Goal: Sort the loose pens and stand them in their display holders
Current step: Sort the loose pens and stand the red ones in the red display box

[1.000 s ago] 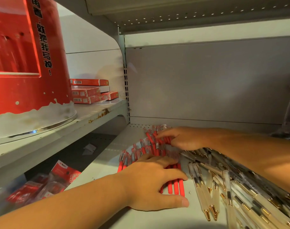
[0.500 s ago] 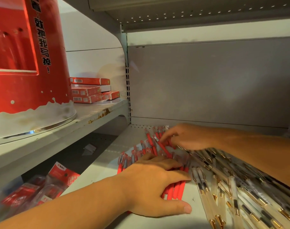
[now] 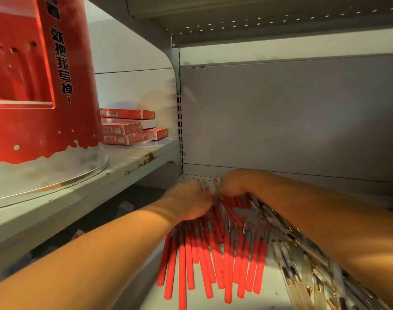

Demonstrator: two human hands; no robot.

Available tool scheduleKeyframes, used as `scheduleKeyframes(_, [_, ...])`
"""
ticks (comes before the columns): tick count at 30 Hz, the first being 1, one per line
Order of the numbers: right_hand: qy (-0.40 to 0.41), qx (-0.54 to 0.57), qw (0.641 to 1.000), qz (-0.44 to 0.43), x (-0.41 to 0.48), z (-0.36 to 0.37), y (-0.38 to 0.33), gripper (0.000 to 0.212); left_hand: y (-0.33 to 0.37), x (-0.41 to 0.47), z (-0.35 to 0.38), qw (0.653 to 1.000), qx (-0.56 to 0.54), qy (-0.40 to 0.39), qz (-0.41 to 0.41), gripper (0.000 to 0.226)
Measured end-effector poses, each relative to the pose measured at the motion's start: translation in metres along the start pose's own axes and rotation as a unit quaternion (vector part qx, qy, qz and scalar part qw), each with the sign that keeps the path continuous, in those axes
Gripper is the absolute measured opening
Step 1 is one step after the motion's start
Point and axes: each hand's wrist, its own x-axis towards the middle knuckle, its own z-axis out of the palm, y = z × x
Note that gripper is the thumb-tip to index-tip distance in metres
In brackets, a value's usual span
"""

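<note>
- Lower shelf (image 3: 270, 285): every pen in view lies loose on it.
- Red display stand (image 3: 45, 121), left: no pens show in it, so the standing step looks not yet begun.
- Red pens (image 3: 213, 260): a fanned heap in the middle, mostly grouped by colour.
- Clear gold-trimmed pens (image 3: 294, 271): a separate heap on the right.
- Left hand (image 3: 186, 203) and right hand (image 3: 234, 185): both at the red heap's far end, blurred. I cannot tell whether they grip or only press.

Red pens (image 3: 215, 262), clear gold-trimmed pens (image 3: 296, 274), red-and-white display stand (image 3: 43, 121)
</note>
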Motion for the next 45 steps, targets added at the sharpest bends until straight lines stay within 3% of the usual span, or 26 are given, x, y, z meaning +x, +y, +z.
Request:
scheduleKeyframes(3, [-0.017,0.004,1.0,0.007,0.004,0.0,0.003,0.051,0.003,0.021,0.002,1.0,-0.006,-0.021,-0.011,0.02])
scheduleKeyframes(9, [0.065,0.081,0.995,0.004,0.004,-0.01,0.037,0.025,0.011,0.042,0.004,0.999,-0.018,-0.043,0.003,0.026])
scheduleKeyframes(15, [0.106,0.063,0.992,0.03,0.004,-0.015,0.055,0.02,0.019,0.054,0.012,0.999,0.022,-0.021,0.028,0.032])
scheduleKeyframes(18, [0.068,0.075,0.995,0.022,0.001,-0.012,0.044,0.026,0.015,0.06,0.018,0.999,0.027,-0.008,0.017,0.029])
scheduleKeyframes(24, [0.007,0.059,0.998,0.017,0.001,-0.003,0.02,0.066,0.008,0.065,0.019,1.0,0.012,0.018,0.007,0.024])
scheduleKeyframes(33, [0.013,0.084,0.996,0.02,0.01,0.0,0.032,0.034,0.011,0.069,0.019,0.997,-0.037,0.056,-0.036,0.019])
scheduleKeyframes(40, [0.066,0.1,0.993,0.007,0.015,0.004,0.027,0.031,0.008,0.068,0.008,0.993,-0.065,0.081,-0.05,0.01])
scheduleKeyframes(45, [0.084,0.057,0.994,0.029,0.014,0.01,0.02,0.044,0.011,0.059,-0.003,0.995,-0.06,0.053,-0.06,0.009])
